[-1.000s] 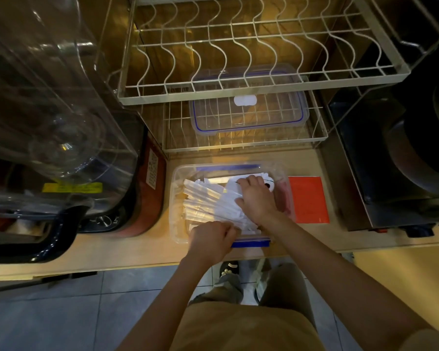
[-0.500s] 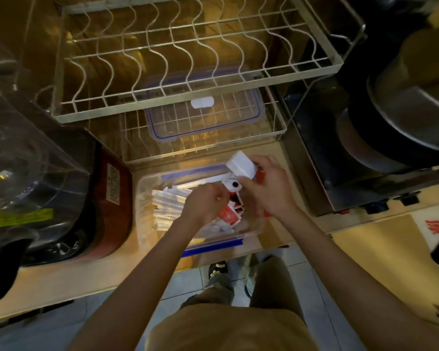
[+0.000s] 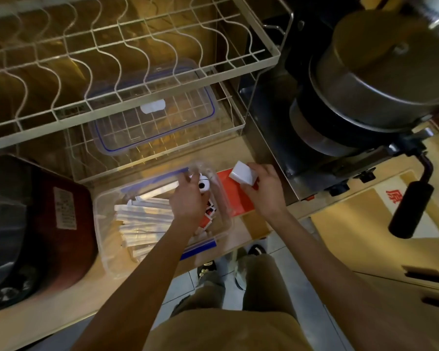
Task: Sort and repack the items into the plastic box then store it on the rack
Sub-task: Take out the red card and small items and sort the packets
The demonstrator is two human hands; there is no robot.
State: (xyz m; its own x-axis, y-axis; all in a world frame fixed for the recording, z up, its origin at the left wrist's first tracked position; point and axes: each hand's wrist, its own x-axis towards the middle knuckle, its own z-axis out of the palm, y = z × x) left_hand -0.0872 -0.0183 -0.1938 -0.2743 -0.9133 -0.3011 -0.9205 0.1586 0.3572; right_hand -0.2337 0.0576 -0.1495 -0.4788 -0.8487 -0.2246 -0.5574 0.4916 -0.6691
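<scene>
Plastic box (image 3: 107, 211): right hand (image 3: 265, 192) has carried white block (image 3: 243, 173) out

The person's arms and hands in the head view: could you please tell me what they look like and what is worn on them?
Both forearms are bare, with no sleeves showing in the frame. The left hand and the right hand wear no gloves, and no rings, watch or wristband are visible on either. No markings can be made out in the dim light.

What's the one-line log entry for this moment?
left hand: holds white roll over plastic box | right hand: holds white block above red packet | lid: on rack
</scene>
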